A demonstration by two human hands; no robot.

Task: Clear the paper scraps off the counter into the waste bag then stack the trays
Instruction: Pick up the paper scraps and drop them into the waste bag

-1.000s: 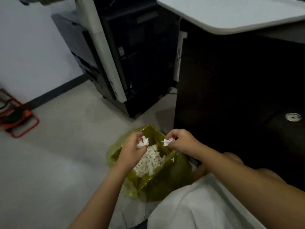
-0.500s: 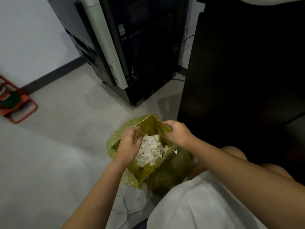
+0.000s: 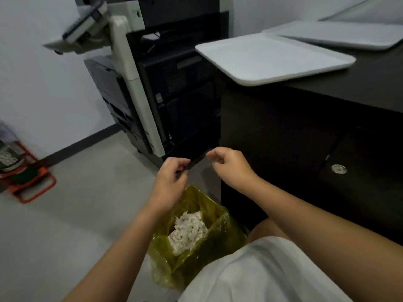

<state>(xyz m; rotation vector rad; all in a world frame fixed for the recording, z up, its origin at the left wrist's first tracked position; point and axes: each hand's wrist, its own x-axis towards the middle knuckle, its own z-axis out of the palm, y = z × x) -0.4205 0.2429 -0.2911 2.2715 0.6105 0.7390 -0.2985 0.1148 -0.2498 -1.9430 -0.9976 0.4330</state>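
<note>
Both hands, left hand (image 3: 170,177) and right hand (image 3: 229,166), are held loosely curled and empty above the translucent yellow plastic waste bag (image 3: 220,234), where the white paper scraps (image 3: 187,232) lie. Scrap step judged done; stacking the two white plastic trays (image 3: 272,59) on the dark counter (image 3: 370,83) is next.

1. The waste bag (image 3: 220,234) is translucent olive-yellow.
2. The paper scraps (image 3: 188,233) in it are white.
3. Both trays, the near tray (image 3: 272,58) at the counter's left edge and the far tray (image 3: 340,35), are pale grey-white.
4. The counter (image 3: 370,88) is dark brown.
5. The copier (image 3: 174,83) is black with cream trim.
6. The floor (image 3: 76,214) is grey.
</note>
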